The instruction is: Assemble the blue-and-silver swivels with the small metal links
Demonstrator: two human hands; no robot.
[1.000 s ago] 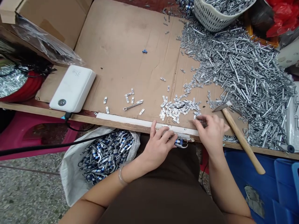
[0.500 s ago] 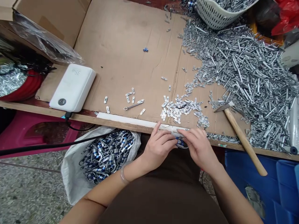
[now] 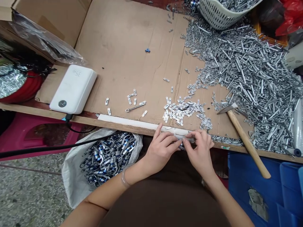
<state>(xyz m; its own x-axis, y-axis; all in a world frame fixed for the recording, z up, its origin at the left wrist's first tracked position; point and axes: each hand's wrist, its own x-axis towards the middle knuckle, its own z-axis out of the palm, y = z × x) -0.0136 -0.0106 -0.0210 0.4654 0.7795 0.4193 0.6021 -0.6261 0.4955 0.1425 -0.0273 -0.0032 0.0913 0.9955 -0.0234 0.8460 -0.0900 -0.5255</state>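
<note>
Since the earlier frame, the right hand (image 3: pixel 200 154) has drawn in closer to the left hand (image 3: pixel 161 151), and the two now meet at the front edge of the counter (image 3: pixel 113 63). The right fingers (image 3: pixel 190 136) are bent and nearly closed, pinching a small blue-and-silver fitting (image 3: pixel 182 145) against the edge. The left fingers (image 3: pixel 169 138) curve over the same edge with the thumb side toward the fitting, but whether they grip it cannot be told. The fitting sits between both sets of fingers, mostly hidden by them, just below a white strip (image 3: pixel 127 122) fixed along the counter's edge. Directly beyond the fingers lies a loose cluster of flat perforated metal links (image 3: pixel 180 112), with a few more links and a single pin with a ring end (image 3: pixel 134 107) farther left. Beyond and to the right of the fingers spreads a large heap of metal pins (image 3: pixel 243 78), with a white plastic basket (image 3: pixel 219 15) full of them at its far end. A wooden-handled hammer (image 3: pixel 246 142) lies on the counter to the right of the fingers. To their left sits a white power bank (image 3: pixel 73 90) with a black cable (image 3: pixel 47 151) running from it. Below and left of the fingers, a white sack (image 3: pixel 71 176) holds many more blue-and-silver fittings.
</note>
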